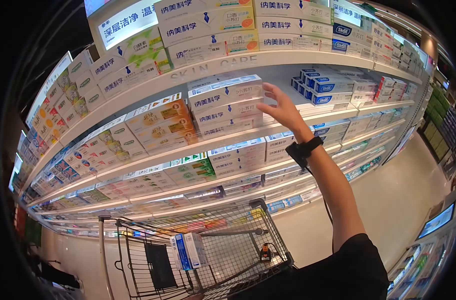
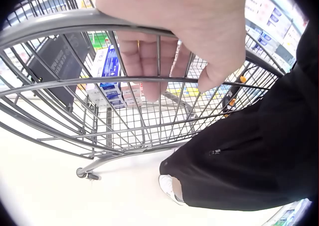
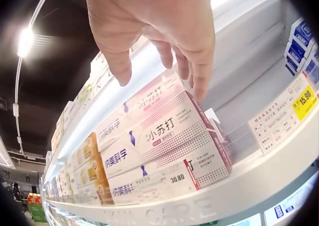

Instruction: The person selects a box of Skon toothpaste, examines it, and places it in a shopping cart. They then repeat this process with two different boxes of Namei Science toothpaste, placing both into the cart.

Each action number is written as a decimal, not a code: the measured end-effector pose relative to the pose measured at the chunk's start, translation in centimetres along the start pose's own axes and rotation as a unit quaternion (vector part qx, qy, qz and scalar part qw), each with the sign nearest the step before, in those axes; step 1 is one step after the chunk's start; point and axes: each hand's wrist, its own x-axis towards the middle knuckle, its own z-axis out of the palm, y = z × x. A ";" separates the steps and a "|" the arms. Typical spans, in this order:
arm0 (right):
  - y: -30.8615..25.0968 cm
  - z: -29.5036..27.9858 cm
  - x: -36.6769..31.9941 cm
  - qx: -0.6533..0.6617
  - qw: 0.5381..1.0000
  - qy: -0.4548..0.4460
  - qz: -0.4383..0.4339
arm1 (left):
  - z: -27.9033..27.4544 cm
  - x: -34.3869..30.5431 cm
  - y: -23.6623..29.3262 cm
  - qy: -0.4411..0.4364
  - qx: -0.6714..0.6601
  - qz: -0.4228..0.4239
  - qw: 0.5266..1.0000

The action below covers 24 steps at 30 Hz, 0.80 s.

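Observation:
My right hand (image 1: 283, 107) reaches to a stack of white toothpaste boxes (image 1: 227, 107) on the shelf, thumb apart from the other fingers. In the right wrist view, this hand (image 3: 154, 27) hangs over the top of the stack (image 3: 167, 146), its fingertips right by the top box's right end, with nothing in its grasp. In the left wrist view, my left hand (image 2: 184, 22) lies over the top rail (image 2: 65, 21) of a shopping cart, fingers hanging loosely inside the basket. Below those fingers, blue-and-white boxes (image 2: 108, 69) stand in the cart.
Orange boxes (image 1: 160, 122) adjoin the stack on its left. To the right are blue-and-white boxes (image 1: 328, 85) and a price tag (image 3: 284, 114). Another shelf (image 1: 298, 56) juts out above. The cart (image 1: 223, 250) stands below, close to the lower shelves.

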 end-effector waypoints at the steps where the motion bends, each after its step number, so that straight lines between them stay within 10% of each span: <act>1: 0.3 0.2 1.1 0.000 1.000 0.017 -0.003 | -0.3 -0.2 0.2 -0.004 -0.002 -0.007 1.000; 24: 0.4 -1.4 6.6 -0.029 0.986 -0.165 0.008 | 0.9 0.3 -0.2 0.016 -0.016 -0.013 1.000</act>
